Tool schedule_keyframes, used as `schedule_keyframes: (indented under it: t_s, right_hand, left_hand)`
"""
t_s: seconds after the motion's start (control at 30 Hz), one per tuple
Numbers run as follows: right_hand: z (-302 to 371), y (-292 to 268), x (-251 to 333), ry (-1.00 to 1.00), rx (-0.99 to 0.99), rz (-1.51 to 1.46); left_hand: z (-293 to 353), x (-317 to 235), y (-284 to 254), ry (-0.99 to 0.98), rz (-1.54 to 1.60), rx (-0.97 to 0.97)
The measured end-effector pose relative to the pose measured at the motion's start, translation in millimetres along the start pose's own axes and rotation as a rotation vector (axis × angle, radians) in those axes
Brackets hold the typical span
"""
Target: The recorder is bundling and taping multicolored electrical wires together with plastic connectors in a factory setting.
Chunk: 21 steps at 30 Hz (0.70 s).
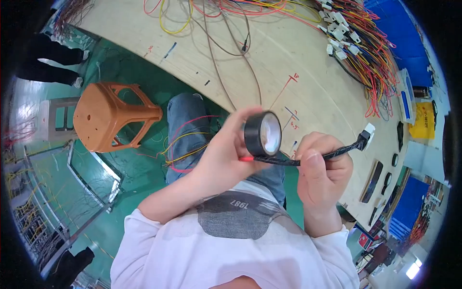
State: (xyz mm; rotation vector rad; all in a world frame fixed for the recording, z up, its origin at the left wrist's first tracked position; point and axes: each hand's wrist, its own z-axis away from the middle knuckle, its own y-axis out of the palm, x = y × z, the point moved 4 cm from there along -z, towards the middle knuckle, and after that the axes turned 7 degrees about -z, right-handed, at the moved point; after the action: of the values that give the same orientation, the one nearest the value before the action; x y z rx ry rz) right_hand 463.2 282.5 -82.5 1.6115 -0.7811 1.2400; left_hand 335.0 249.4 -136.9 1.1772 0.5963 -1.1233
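My left hand [224, 151] is closed around a roll of black tape [253, 136], its pale core facing right. Below the roll runs a wire harness [284, 162] wrapped in black tape, with red wire showing at the left palm. Whether the tape is still joined to the wrap is hard to see. My right hand [322, 176] pinches the harness between thumb and fingers, to the right of the roll. Beyond these fingers the wrapped end leads up to a connector [368, 131], white with a black part. Loose red and yellow wires [185, 142] hang over my left leg.
On the wooden table [308, 58] lie a pile of wires with white connectors [339, 29] and loose cables [211, 41]. Black strips [372, 181] lie at the table's right. An orange stool [103, 115] stands left of my leg. Another person's legs [48, 60] show at upper left.
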Motion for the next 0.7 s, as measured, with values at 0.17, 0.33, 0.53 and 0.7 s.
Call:
schedule_keyframes:
  t_s: [0.17,0.33,0.53,0.7]
  right_hand:
    - [0,-3,-2,0.039,-0.049,-0.115]
    - [-2,-11,-2,0.139,-0.176,-0.220]
    - [0,-2,1,0.077,-0.033,-0.102]
    - [-2,8,1,0.041,-0.042,-0.142]
  left_hand:
    - [9,-4,-8,-0.090,0.528,0.050]
    - [23,-19,-18,0.583,-0.041,0.063]
    - [18,9,-12,0.341,-0.412,-0.225]
    - [12,-10,-5,-0.125,0.051,0.028]
